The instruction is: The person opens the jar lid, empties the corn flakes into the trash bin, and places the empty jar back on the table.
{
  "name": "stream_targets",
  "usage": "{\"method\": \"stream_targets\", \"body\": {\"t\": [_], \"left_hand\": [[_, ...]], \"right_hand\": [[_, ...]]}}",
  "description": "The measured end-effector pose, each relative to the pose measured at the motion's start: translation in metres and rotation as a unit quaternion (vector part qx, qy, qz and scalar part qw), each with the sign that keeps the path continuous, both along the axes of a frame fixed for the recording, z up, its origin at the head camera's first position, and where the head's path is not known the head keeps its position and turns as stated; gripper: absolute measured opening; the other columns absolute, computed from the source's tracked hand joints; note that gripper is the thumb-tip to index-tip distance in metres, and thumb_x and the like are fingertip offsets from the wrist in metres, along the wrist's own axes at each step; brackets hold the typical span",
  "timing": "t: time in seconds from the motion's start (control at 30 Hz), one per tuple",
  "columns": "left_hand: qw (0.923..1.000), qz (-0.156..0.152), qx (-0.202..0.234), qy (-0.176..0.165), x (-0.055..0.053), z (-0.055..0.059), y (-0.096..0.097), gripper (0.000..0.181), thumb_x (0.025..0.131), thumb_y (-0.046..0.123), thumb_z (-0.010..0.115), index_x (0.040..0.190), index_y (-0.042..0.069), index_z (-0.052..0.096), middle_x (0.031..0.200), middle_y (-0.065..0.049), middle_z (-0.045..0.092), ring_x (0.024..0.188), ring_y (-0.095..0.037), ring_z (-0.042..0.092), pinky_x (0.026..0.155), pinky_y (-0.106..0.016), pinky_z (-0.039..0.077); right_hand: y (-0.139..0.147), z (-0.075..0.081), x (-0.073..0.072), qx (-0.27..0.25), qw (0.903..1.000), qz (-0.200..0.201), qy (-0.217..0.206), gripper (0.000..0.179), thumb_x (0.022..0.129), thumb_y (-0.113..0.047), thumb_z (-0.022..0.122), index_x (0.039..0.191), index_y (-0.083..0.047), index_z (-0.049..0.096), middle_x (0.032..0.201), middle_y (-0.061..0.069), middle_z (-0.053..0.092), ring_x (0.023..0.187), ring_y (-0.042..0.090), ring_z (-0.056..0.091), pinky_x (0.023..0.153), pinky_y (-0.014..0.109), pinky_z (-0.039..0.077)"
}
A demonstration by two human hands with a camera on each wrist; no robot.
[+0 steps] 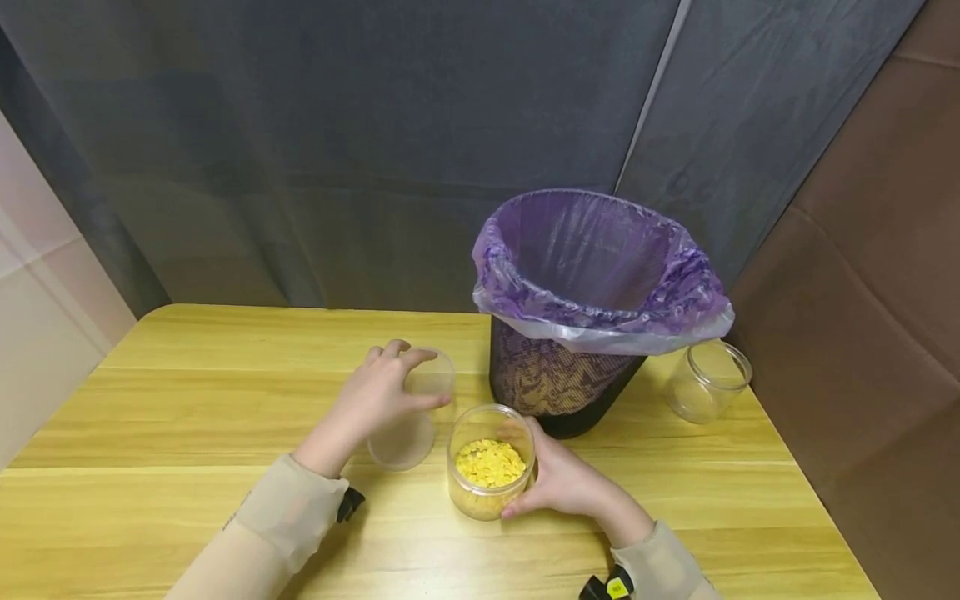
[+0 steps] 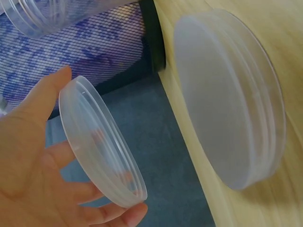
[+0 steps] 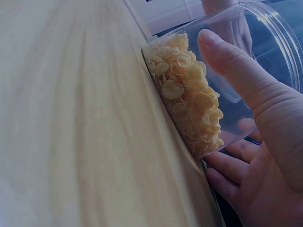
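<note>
Between thumb and fingers, my left hand (image 1: 375, 393) holds a translucent round lid (image 2: 97, 146) by its edge, tilted above the table. Below it, a second frosted lid (image 1: 402, 442) lies flat on the wood. My right hand (image 1: 564, 477) grips the side of a clear plastic jar (image 1: 468, 502), thumb in front and fingers around the far side. The jar stands upright on the table without a lid. Yellow flakes (image 1: 491, 463), like cornflakes, fill its lower part. The held lid is a short way to the left of the jar's rim.
Behind the jar stands a black mesh bin (image 1: 551, 375) lined with a purple plastic bag (image 1: 615, 333). Another clear open jar (image 1: 701, 390) is right of it, near the edge of the wooden table (image 1: 247, 375). A grey curtain (image 1: 322, 167) hangs behind.
</note>
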State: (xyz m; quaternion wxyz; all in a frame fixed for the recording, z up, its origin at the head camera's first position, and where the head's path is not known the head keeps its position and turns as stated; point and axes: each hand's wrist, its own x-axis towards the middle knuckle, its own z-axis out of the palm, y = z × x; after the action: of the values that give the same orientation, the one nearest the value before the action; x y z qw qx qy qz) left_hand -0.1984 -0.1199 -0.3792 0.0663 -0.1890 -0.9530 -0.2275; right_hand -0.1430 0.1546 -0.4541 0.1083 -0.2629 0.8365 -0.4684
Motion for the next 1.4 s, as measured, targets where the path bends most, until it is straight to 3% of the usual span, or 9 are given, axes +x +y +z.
{"method": "stream_targets", "body": {"t": [0.4, 0.67, 0.73, 0.9, 0.97, 1.4], "left_hand": [[1.0, 0.008, 0.0, 0.001, -0.011, -0.008, -0.01, 0.072, 0.075, 0.054, 0.075, 0.132, 0.012, 0.057, 0.13, -0.025, 0.048, 0.108, -0.046, 0.048, 0.081, -0.062, 0.044], [0.9998, 0.016, 0.002, -0.007, -0.017, -0.014, -0.016, 0.07, 0.078, 0.046, 0.076, 0.134, 0.01, 0.055, 0.139, -0.031, 0.038, 0.117, -0.052, 0.042, 0.087, -0.066, 0.04], [0.9998, 0.018, 0.004, -0.006, -0.019, -0.016, -0.017, 0.07, 0.078, 0.045, 0.076, 0.134, 0.009, 0.055, 0.139, -0.032, 0.037, 0.118, -0.053, 0.041, 0.088, -0.066, 0.038], [0.9998, 0.019, 0.007, -0.007, -0.021, -0.02, -0.021, 0.068, 0.08, 0.043, 0.075, 0.134, 0.008, 0.054, 0.14, -0.033, 0.036, 0.119, -0.054, 0.039, 0.09, -0.067, 0.036], [0.9997, 0.02, 0.01, -0.01, -0.022, -0.022, -0.023, 0.068, 0.08, 0.043, 0.075, 0.134, 0.007, 0.054, 0.14, -0.033, 0.036, 0.119, -0.054, 0.039, 0.091, -0.067, 0.036], [0.9995, 0.025, 0.009, -0.019, -0.029, -0.032, -0.03, 0.067, 0.08, 0.04, 0.075, 0.133, 0.005, 0.054, 0.139, -0.035, 0.036, 0.119, -0.058, 0.037, 0.091, -0.069, 0.034]], "right_hand": [[-0.001, 0.004, 0.002, -0.007, 1.0, -0.001, -0.007, 0.111, 0.053, -0.027, 0.094, 0.142, -0.014, 0.03, 0.14, 0.005, 0.047, 0.13, 0.022, 0.04, 0.11, 0.046, 0.021], [-0.001, 0.003, 0.0, 0.002, 1.0, 0.0, -0.005, 0.111, 0.054, -0.028, 0.094, 0.142, -0.012, 0.029, 0.14, 0.006, 0.047, 0.13, 0.022, 0.04, 0.11, 0.046, 0.021], [-0.004, 0.012, 0.004, -0.001, 1.0, -0.002, -0.009, 0.11, 0.054, -0.021, 0.094, 0.142, -0.008, 0.03, 0.139, 0.011, 0.047, 0.13, 0.027, 0.041, 0.11, 0.048, 0.021], [-0.004, 0.009, 0.003, 0.0, 1.0, -0.003, -0.006, 0.108, 0.053, -0.022, 0.094, 0.14, -0.009, 0.032, 0.138, 0.01, 0.048, 0.129, 0.025, 0.041, 0.11, 0.046, 0.022], [-0.001, 0.0, -0.001, 0.003, 1.0, -0.001, 0.001, 0.109, 0.052, -0.029, 0.094, 0.14, -0.013, 0.031, 0.138, 0.005, 0.049, 0.129, 0.02, 0.042, 0.11, 0.044, 0.023], [0.0, 0.0, 0.0, -0.007, 1.0, 0.001, -0.006, 0.11, 0.053, -0.029, 0.094, 0.141, -0.012, 0.031, 0.138, 0.007, 0.048, 0.129, 0.021, 0.042, 0.11, 0.045, 0.023]]}}
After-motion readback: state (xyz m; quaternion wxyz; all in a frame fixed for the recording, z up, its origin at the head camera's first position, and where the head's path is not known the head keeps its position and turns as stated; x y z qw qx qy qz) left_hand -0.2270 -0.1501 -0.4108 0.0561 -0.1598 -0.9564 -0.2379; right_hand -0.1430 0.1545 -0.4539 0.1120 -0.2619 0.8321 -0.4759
